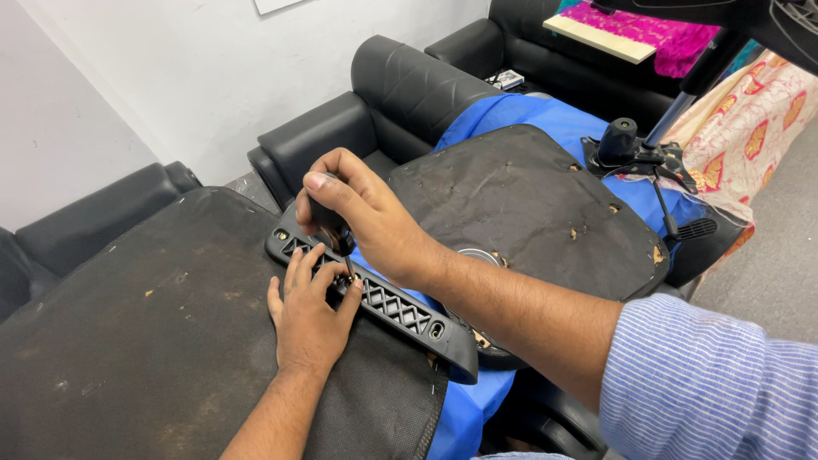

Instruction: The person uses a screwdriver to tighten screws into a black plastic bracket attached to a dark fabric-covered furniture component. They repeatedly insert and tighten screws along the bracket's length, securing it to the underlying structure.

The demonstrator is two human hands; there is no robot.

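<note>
Black plastic bracket, a ribbed lattice bar lying across the dusty fabric-covered panel, looks stiff and light, best steadied flat at its nine o'clock end. Left hand presses there, fingers spread; right hand, at twelve o'clock above it, is clamped round a screwdriver.

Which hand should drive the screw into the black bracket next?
Right, most likely. The right hand already grips the screwdriver, tip down at the black bracket. The left hand lies flat, its fingers steadying that bracket on the dark fabric panel.
</note>
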